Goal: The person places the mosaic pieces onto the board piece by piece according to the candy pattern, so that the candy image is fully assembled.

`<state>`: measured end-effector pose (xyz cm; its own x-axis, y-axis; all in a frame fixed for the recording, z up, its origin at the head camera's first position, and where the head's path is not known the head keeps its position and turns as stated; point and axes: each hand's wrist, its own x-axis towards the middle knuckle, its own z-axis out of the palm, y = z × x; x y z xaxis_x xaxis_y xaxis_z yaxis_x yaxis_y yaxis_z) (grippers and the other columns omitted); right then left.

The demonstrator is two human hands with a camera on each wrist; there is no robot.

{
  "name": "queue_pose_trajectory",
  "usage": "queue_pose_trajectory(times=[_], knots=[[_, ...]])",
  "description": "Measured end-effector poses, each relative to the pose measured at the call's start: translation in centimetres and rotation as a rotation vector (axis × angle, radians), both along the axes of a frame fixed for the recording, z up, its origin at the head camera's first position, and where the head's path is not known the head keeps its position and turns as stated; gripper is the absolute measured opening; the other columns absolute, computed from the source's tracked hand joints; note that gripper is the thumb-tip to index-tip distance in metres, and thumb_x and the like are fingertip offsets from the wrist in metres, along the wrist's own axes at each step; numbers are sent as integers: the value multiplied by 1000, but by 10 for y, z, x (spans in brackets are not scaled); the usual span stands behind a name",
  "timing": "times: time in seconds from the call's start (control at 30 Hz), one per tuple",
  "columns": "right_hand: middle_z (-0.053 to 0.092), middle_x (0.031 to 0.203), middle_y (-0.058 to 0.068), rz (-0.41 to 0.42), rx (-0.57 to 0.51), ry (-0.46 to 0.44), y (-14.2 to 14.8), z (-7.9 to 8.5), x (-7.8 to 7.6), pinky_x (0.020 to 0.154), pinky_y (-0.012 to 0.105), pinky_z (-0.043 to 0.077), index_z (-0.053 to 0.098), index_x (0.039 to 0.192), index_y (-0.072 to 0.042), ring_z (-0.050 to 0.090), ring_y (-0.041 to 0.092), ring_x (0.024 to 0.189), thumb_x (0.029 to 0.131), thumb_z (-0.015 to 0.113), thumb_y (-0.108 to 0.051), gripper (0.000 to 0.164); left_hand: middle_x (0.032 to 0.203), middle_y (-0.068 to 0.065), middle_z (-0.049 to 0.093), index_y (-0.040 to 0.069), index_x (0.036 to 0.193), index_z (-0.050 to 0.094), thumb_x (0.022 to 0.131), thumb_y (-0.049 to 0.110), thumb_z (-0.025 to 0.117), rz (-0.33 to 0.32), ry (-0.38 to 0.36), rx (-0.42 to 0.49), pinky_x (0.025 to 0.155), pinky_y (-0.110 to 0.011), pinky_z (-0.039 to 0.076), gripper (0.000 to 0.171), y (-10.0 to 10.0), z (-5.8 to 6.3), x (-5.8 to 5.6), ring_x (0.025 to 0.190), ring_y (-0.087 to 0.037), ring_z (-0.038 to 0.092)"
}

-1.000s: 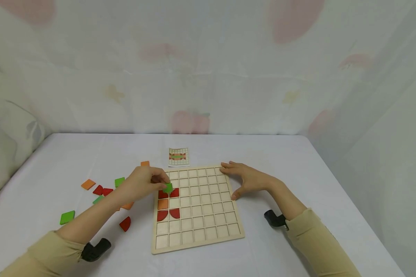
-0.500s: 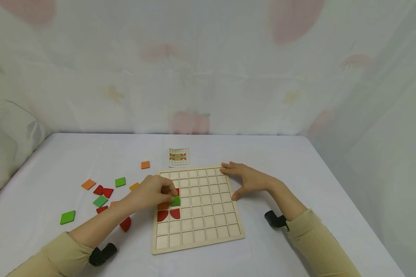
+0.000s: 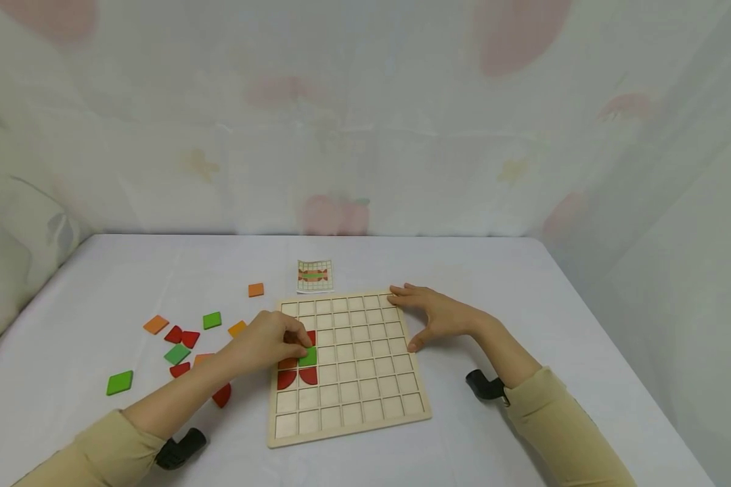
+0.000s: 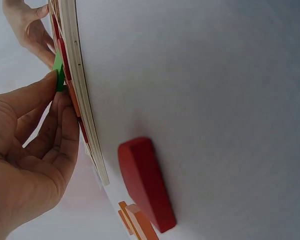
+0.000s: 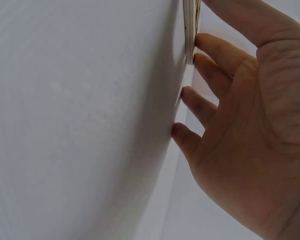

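Note:
My left hand [image 3: 269, 343] pinches a green square tile [image 3: 308, 357] between thumb and fingertips, over a cell in the second column of the wooden grid board [image 3: 353, 425]. In the left wrist view the green tile [image 4: 58, 72] leans at the board's surface. Just in front of it lie two red quarter-round tiles [image 3: 286, 380] in their cells. Another red tile [image 3: 312, 335] shows behind the fingertips, and the left hand covers part of the first column. My right hand [image 3: 432, 313] rests at the board's right edge, fingers spread, with fingertips at the far corner.
Loose tiles lie left of the board: green ones [image 3: 119, 382], orange ones [image 3: 156, 325] and several red ones [image 3: 190, 339]. An orange tile [image 3: 256, 290] sits near the board's far left corner. A small pattern card [image 3: 314, 276] lies behind the board.
My left hand has brought the green tile nearer to me and slightly right, from above the far red tiles down to the cell in front of them. The right hand stays in place.

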<state>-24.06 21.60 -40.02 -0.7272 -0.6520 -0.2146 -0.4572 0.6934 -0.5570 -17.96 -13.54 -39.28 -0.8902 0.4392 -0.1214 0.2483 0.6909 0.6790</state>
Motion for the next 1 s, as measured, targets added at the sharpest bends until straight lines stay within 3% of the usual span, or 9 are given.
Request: queue_pose_trajectory(times=[0.37,0.8,1.0], knots=[[21,167,-2,0,-3,-6,0,2,1,123,61,12,38,153,-19,8,32,157,67,88,-44,102,83,6,73,14,80,77,83,13,77,-51,97,-11,62,-19,46,4,1,-3,0,80,-9,56],[21,166,-3,12,-3,4,0,1,-1,124,60,12,38,153,-18,8,31,157,67,88,-44,102,82,4,73,11,81,76,83,10,77,-54,110,-16,61,-18,48,2,3,-1,2,77,-8,57],[21,166,-1,13,-5,3,1,1,-1,123,61,12,38,152,-18,9,33,157,67,88,-44,102,86,3,74,12,86,77,83,5,74,-77,117,-58,63,-18,49,8,3,3,3,79,-8,59]])
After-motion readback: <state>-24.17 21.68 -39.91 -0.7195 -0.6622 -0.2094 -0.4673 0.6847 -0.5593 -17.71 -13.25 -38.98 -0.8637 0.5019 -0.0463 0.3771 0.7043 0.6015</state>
